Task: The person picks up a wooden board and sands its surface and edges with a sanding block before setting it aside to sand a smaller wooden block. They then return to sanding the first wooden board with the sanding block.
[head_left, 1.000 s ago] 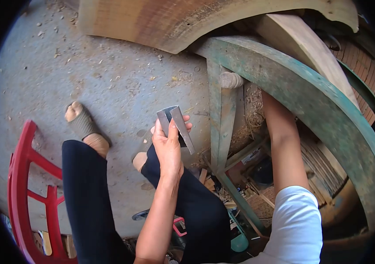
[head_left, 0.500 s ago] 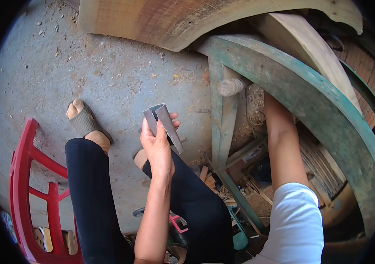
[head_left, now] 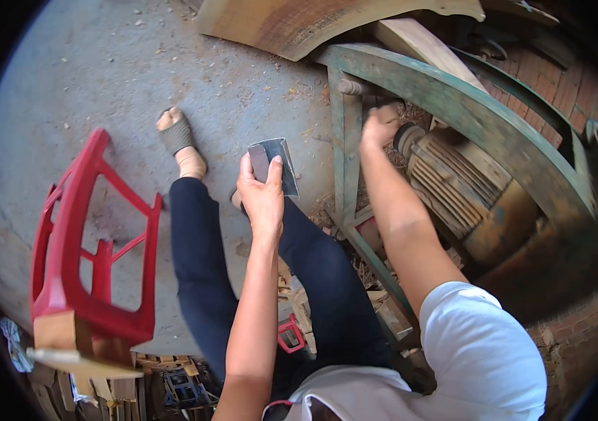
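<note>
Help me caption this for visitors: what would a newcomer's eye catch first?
Probably the red chair at the picture's left, bright against the grey floor. Next, the green frame curving across the right, a ribbed motor beside it; then the bent sheet in the left hand, near the centre.

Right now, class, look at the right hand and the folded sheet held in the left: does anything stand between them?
Yes. In this view, the green wooden post stands between the right hand and the folded sheet in the left hand. How far it blocks a straight reach is hard to judge.
</note>
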### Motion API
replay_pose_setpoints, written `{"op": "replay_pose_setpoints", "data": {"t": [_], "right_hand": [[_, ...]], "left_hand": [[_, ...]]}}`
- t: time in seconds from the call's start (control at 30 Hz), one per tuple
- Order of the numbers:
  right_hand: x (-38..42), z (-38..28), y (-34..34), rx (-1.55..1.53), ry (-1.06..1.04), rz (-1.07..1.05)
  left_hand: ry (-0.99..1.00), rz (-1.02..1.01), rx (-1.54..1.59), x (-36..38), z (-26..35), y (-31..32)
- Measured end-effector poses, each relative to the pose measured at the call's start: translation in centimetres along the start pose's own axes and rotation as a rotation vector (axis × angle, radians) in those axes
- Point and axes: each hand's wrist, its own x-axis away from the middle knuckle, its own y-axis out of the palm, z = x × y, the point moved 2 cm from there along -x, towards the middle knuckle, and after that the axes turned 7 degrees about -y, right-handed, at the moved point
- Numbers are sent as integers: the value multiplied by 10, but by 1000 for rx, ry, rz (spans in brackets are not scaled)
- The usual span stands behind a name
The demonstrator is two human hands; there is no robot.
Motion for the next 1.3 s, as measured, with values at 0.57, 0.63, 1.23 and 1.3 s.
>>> {"op": "replay_pose_setpoints", "data": {"t": [0.57,0.63,1.23,1.3], "right_hand": [[209,-258,-418,-1051,-150,-1157],[205,-251,-431,-1031,-183,-1060],[179,-78,-596,-909,-469,-119],[176,-43,-625,-929,-419,36]], "left_hand": [[629,1,-742,245,216,-28],[592,-107,-723,271,223,-20],[-57,-892,-58,441,86,65],[-126,-987,-25,453,67,79]]}}
